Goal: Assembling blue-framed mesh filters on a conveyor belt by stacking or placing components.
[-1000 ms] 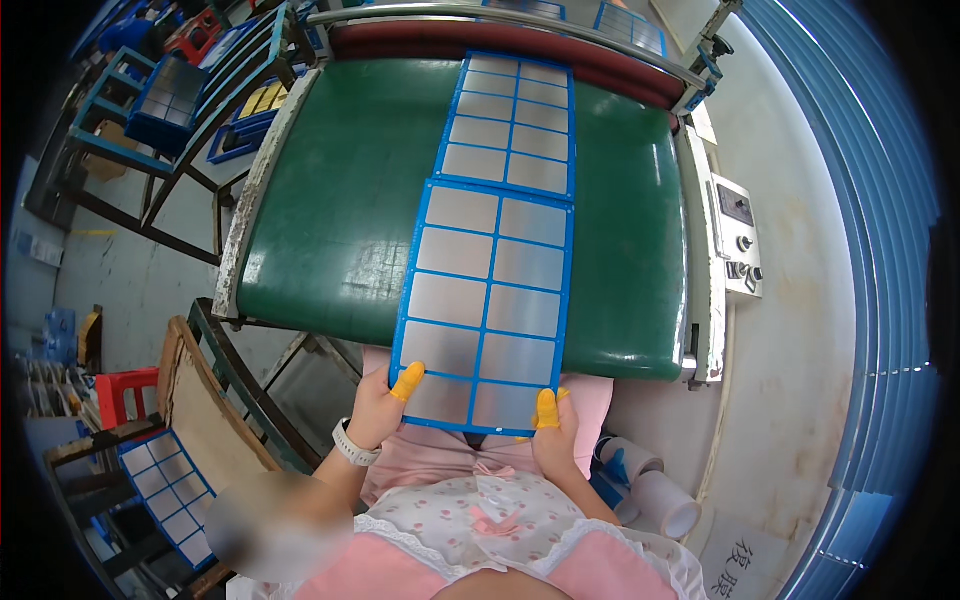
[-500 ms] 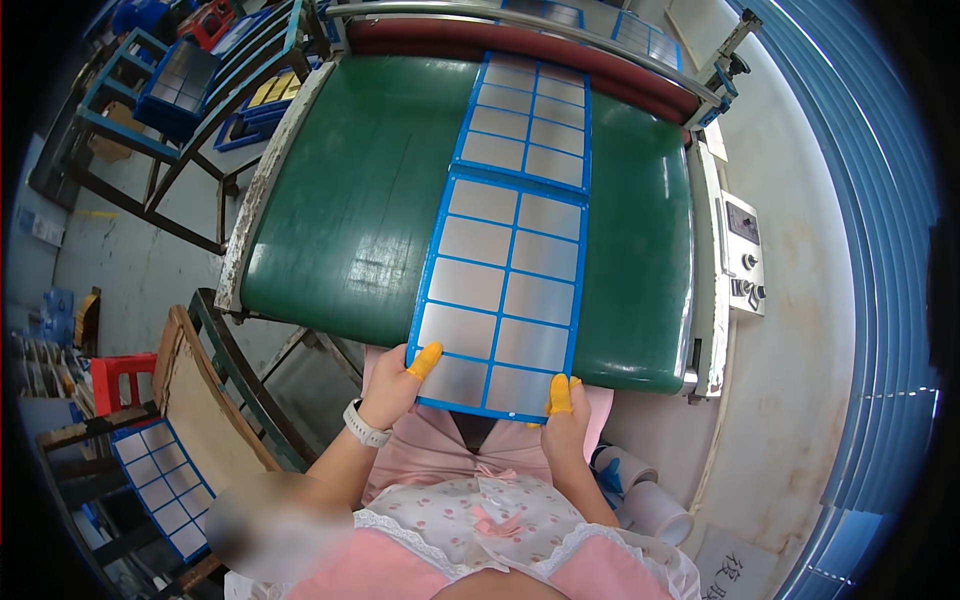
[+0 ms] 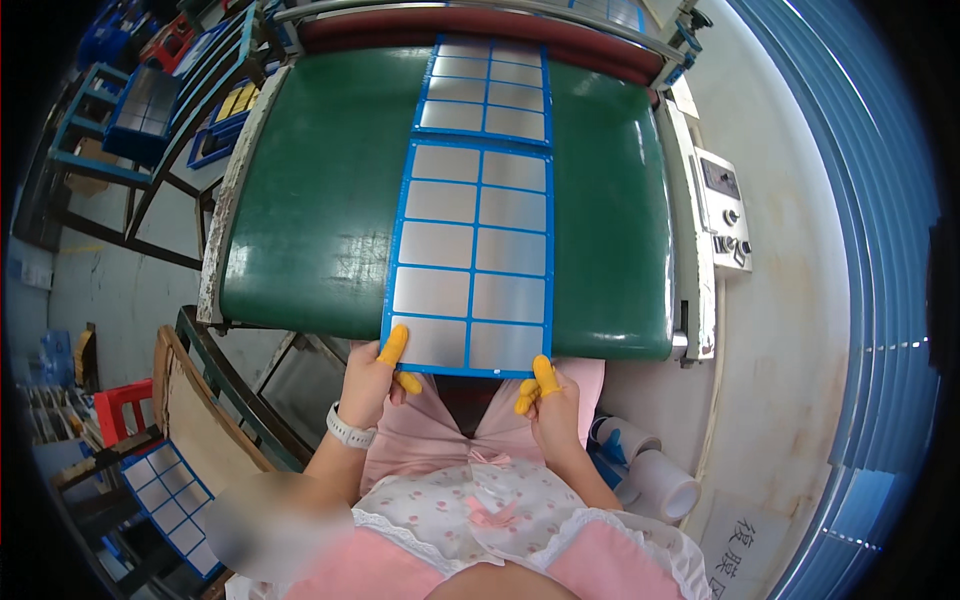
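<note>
A long metallic sheet (image 3: 435,245), split into silver panels by a blue grid and edged in blue, lies on a green conveyor belt (image 3: 300,210). Its near end juts over the belt's front edge. At the near left corner, my left hand (image 3: 375,378) pinches it, a yellow-covered thumb on top and covered fingertips below. My right hand (image 3: 550,400) does the same at the near right corner. Just beyond, a second similar sheet (image 3: 513,96) runs up to a dark red roller (image 3: 350,37), which hides its far end.
On the belt's right side is a control box (image 3: 722,210) with knobs. Another gridded sheet (image 3: 170,500) rests on a rack at lower left, near a brown board (image 3: 200,410) and a red stool (image 3: 122,408). White rolls (image 3: 665,487) lie at lower right.
The whole view has shifted, so belt and sheets sit higher and further left in the picture. The far sheet appears slightly deeper under the roller. Both hands keep their corners; more covered fingertips show beneath.
</note>
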Demonstrator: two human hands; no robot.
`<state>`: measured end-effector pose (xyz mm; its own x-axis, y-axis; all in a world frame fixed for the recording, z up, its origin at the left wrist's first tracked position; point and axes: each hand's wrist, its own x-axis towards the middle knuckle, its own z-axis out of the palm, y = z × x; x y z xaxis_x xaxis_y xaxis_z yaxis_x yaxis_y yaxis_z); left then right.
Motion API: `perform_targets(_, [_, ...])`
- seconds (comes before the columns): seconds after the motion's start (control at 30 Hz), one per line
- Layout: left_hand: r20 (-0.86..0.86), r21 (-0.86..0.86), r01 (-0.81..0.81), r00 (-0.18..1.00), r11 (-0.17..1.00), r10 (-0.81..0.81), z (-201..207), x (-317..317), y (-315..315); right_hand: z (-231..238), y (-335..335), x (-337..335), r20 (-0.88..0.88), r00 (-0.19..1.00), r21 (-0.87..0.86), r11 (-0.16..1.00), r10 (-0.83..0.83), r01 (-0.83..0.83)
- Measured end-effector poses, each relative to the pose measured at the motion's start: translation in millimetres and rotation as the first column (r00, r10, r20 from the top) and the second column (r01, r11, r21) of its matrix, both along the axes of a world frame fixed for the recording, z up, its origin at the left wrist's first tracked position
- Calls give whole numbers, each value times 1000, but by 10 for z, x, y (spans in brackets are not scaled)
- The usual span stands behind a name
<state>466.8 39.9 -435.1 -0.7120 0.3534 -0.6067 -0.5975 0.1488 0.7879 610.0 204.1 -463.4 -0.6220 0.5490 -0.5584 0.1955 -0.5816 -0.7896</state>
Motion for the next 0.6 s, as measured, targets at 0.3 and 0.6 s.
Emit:
perform_targets(0.3, [82, 139, -139, 988, 981, 128, -182, 41, -73, -99, -3, -155, 22, 1000, -33, 999, 5, -4])
perform_targets(0.6, [57, 147, -134, 990, 980, 127, -145, -50, 12, -85, 6, -257, -32, 998, -55, 997, -57, 55])
